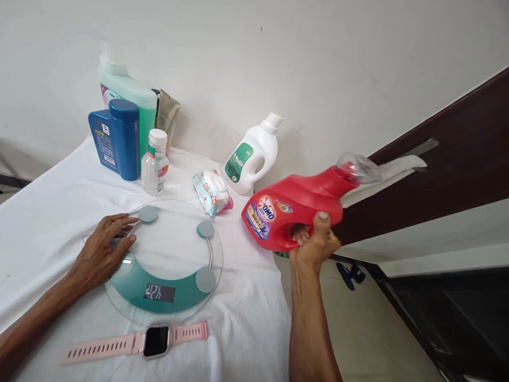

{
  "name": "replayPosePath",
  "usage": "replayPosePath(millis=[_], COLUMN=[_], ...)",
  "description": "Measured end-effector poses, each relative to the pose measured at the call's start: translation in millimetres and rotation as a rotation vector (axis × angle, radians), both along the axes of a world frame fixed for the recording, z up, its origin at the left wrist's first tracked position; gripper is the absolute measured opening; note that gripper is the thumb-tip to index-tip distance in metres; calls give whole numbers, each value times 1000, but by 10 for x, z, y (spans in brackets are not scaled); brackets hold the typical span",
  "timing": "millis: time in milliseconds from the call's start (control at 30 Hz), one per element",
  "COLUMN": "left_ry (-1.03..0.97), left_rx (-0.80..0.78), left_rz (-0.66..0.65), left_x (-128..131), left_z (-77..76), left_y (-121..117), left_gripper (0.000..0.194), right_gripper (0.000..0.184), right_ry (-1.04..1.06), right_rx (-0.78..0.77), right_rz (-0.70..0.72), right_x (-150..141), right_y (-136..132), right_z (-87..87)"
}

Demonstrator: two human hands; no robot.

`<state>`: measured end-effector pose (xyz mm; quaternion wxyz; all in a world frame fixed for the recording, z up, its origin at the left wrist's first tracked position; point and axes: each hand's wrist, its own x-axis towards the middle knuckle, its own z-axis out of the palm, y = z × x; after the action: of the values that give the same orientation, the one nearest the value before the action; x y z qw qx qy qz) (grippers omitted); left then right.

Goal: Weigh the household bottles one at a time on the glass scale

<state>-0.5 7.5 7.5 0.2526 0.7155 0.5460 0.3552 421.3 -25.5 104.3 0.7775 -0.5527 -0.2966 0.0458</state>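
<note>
**Red plastic bottle [298, 191] tilted in hand beside a round clear-glass scale [178, 300]**

A person's right hand [314, 244] grips the bottle through its handle, thumb closed over the near side and fingertips showing in the opening. The left hand [103, 246], fingers loosely spread and pinching nothing, rests at the scale's left rim.

The work appears to be partway through: the bottle is in hand and apart from the scale, with setting it down not yet done. The scale's dark display [159, 293] is lit, though its digits appear inverted and are hard to read with certainty.

The bottle is over the right edge of a table draped in white cloth [248, 302], leaning so that its clear domed cap [360, 168] points up and to the right. Whether its base touches the cloth cannot be told. Its glossy red body carries a purple, white and gold label [266, 215] reading "OMO"; the cap is on, and the fill level does not show.

Just behind is a white plastic bottle with a green label [248, 156]; a pink-strapped smartwatch [156, 341] lies in front of the scale.
</note>
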Motion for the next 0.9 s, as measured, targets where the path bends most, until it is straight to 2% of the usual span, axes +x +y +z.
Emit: replayPosePath(millis=[200,333,533,600,633,767,800,833,900], left_ry=[-3,0,-9,-17,-23,-54,-58,-60,-60], left_rx=[14,4,21,23,21,3,4,8,16], left_rz=[-6,-21,-34,-36,-40,-64,-69,-70,-67], left_x=[-19,-17,-4,-4,-5,-10,-11,-11,-10], left_z=[-88,-76,-71,-80,-83,-96,-101,-107,-122], left_y=[-8,-16,-2,-2,-4,-13,-13,-12,-12], left_gripper=[48,45,42,41,41,40,39,39,39], right_gripper=[62,62,63,62,61,72,74,73,73], right_ry=[83,115,68,-37,-127,-642,-766,-876,-1026], right_rx=[-84,-115,-247,-339,-381,-375,-372,-399,-551], right_rz=[-3,-24,-22,-5,-40,-338,-324,-246,-24], right_x=[-79,-173,-286,-308,-327,-566,-676,-803,-1071], right_y=[450,691,1027,1013,978,796,779,785,859], right_z=[-279,-297,-277,-265,-252,-189,-182,-184,-220])
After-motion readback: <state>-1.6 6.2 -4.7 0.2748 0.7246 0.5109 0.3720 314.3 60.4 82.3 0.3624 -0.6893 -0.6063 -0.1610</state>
